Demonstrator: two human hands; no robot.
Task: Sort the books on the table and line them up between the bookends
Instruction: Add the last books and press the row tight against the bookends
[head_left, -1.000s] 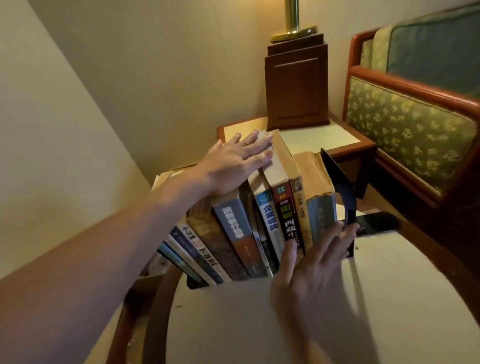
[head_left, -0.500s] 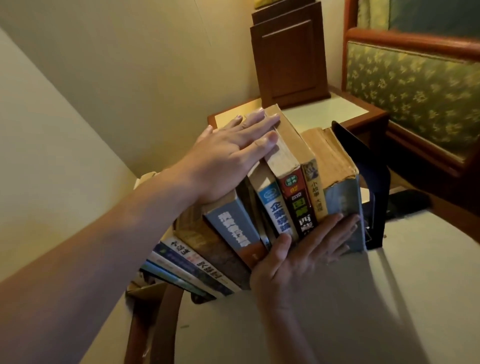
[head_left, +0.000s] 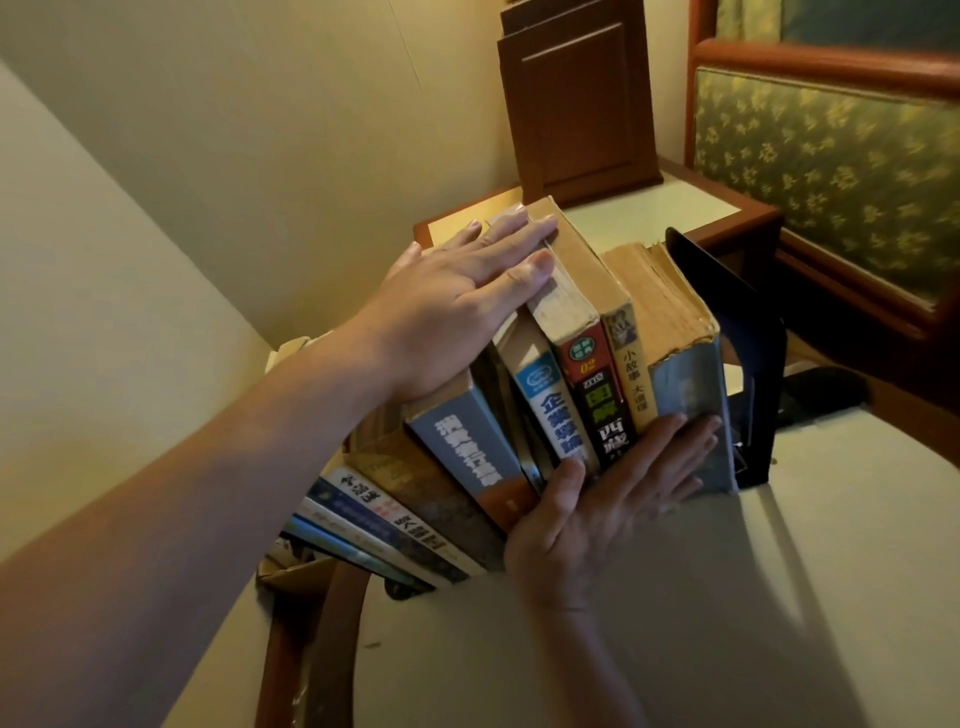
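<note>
Books: the whole row of books (head_left: 519, 415) stands on the desk (head_left: 675, 623) with the spines facing the camera. It's fanned out a bit, so the left ones lean hard to the left and the right ones are close to straight.
Right end: a thick old book (head_left: 685, 395) with ragged yellowed pages and a grey-blue spine, right up against the black bookend (head_left: 748, 364).
Next in line: a yellow spine (head_left: 631, 364), then a red-and-black spine (head_left: 597, 389) marked 02, then a white-and-blue spine (head_left: 550, 410), all packed tight together.
Left end: the thinner leaning books (head_left: 389, 519) sag down toward the desk edge. Something dark pokes out under them, and I can't tell if it's a 2nd bookend.
Left hand: the left hand (head_left: 467, 291) lies flat, palm down on the top edges in the middle of the row. Its fingers are straight and reach the pages of the red-and-black one. It's not gripping anything.
Right hand: the right hand (head_left: 597, 514) is spread out too, palm pressed low against the spines. The fingers fan across the thick old book and the thumb is up by the white-and-blue spine. It's pushing, not holding.
Background: a side table (head_left: 675, 208) with a dark wooden box (head_left: 571, 104) on it, and a green floral chair (head_left: 831, 156) off to the right.
</note>
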